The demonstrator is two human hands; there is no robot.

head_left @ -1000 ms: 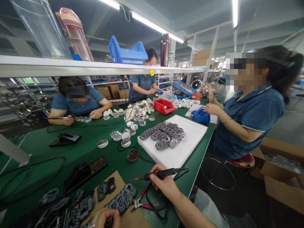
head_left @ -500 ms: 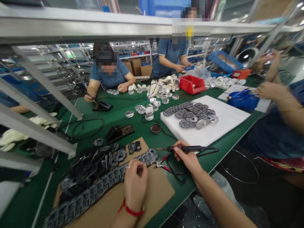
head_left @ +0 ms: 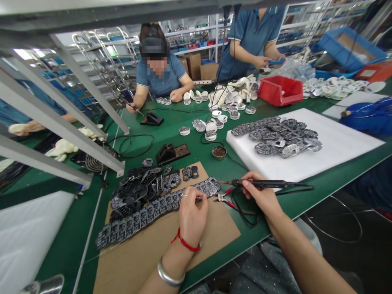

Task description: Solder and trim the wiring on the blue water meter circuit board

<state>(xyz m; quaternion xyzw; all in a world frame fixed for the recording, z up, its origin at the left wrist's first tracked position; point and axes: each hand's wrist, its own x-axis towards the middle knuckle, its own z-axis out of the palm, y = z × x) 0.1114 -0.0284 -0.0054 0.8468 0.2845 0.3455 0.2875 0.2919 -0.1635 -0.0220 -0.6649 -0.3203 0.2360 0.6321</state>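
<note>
My right hand (head_left: 260, 196) grips a black soldering iron (head_left: 269, 184) like a pen, its tip pointing left toward the end of a long row of small dark circuit boards (head_left: 159, 206). My left hand (head_left: 191, 212), fingers pinched, rests on that row near its right end and holds something thin that I cannot make out. The row lies on a brown cardboard sheet (head_left: 159, 249) on the green table. Red-handled cutters (head_left: 225, 200) lie between my hands.
A pile of loose boards (head_left: 137, 188) sits behind the row. A white foam pad (head_left: 330, 151) carries more boards at the right. A solder tin (head_left: 219, 152), iron stand (head_left: 171, 153), red bin (head_left: 280, 90) and white round shells (head_left: 226, 98) lie farther back. Two people work opposite.
The view has swung down and left from the neighbour to the boards. My left hand came into full view on the row; my right hand kept the iron and brought it nearer.
</note>
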